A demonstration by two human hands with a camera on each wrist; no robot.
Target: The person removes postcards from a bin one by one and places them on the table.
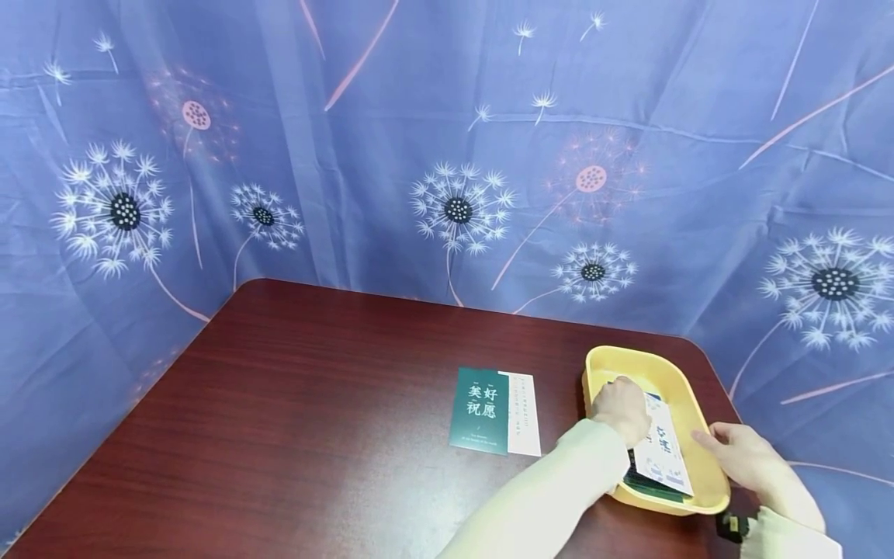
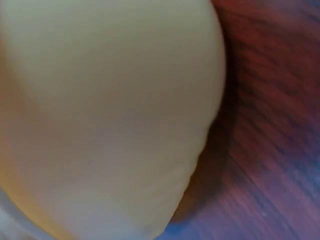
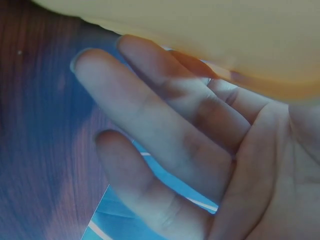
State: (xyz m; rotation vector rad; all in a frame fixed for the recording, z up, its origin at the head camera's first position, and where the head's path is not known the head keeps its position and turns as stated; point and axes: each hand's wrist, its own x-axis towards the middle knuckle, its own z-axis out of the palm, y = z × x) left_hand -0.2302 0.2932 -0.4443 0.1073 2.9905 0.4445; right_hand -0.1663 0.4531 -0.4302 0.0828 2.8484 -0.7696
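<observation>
A yellow plastic tray [image 1: 687,386] holds several cards, a white printed card [image 1: 663,446] on top and a dark green one [image 1: 653,487] under it. My left hand [image 1: 620,410] reaches into the tray at its left side, knuckles up. Its fingertips are hidden, and I cannot tell whether they pinch a card. At the tray's right side my right hand [image 1: 754,462] grips the wall, thumb over the rim and fingers [image 3: 150,120] along the outside. Close up, the pale tray wall [image 2: 110,100] fills most of the left wrist view.
Left of the tray, a green card with white characters [image 1: 480,411] lies beside a white card [image 1: 524,415] on the dark red wooden table [image 1: 279,404]. A blue curtain with dandelion prints [image 1: 349,155] hangs behind the table's far edge and along its sides.
</observation>
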